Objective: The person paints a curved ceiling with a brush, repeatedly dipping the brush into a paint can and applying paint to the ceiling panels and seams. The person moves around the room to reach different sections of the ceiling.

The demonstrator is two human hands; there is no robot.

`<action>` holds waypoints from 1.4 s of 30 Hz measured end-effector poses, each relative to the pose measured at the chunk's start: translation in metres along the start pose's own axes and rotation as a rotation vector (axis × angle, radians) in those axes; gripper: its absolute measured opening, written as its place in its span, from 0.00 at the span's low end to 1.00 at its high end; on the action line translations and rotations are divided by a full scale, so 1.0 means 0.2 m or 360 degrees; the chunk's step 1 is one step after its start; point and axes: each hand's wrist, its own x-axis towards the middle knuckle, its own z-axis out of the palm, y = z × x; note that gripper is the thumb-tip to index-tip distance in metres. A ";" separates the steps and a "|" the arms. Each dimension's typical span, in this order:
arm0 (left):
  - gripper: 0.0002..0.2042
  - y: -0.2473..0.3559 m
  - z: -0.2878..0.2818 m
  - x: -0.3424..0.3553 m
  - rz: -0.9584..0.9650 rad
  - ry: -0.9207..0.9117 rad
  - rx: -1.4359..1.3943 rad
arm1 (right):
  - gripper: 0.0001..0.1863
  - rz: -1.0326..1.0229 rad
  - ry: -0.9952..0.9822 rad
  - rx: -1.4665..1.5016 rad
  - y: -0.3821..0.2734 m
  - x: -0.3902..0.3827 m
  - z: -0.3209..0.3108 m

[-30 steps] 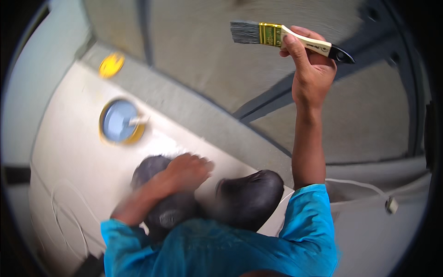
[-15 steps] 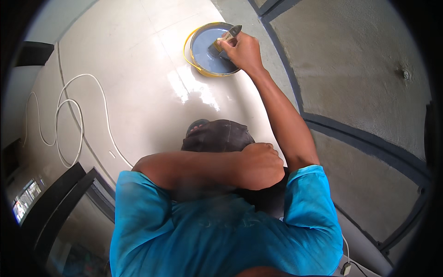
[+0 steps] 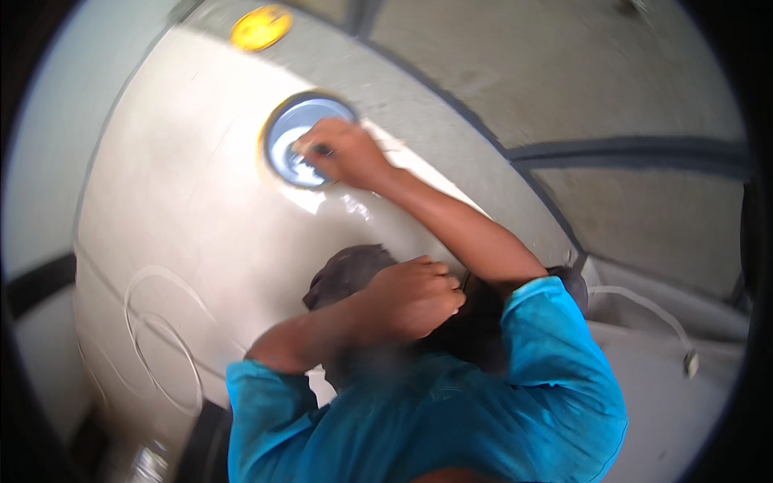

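Note:
My right hand [image 3: 345, 153] is closed around a paintbrush [image 3: 323, 150], held over the bucket of blue-grey paint [image 3: 278, 129]. The fingers and motion blur hide most of the brush, and I cannot tell whether its bristles touch the paint. Bright glare lies across the paint surface. The bucket's yellowish rim stands on the pale, glossy floor [image 3: 177, 193]. Across my dark-clothed knee [image 3: 346, 274] lies my left forearm. My left hand [image 3: 417, 298] is curled into a loose fist there, with nothing seen in it.
A round yellow lid [image 3: 262, 28] lies beyond the bucket on a grey strip. Along the right runs a grey panel [image 3: 564, 80] with dark painted bars [image 3: 628, 151]. A white cable [image 3: 133, 322] loops over the floor at left; another cable [image 3: 644, 298] ends in a plug at right.
The view has turned, so the bucket now appears farther left and lower, and the yellow lid has come into sight. My right hand with the brush has tilted downward over the paint.

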 end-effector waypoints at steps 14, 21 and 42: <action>0.05 0.10 -0.01 0.43 -0.0354 -0.0553 -0.0022 | 0.12 0.1036 0.1024 0.3097 0.02 -0.22 -0.53; 0.13 0.10 0.14 0.78 -0.1032 -0.0439 0.0055 | 0.16 0.0396 0.1186 0.2822 -0.27 -0.67 -1.67; 0.06 0.31 0.34 1.13 -0.0726 0.0728 0.0526 | 0.14 -0.0686 0.2452 0.0196 -0.80 -1.13 -3.62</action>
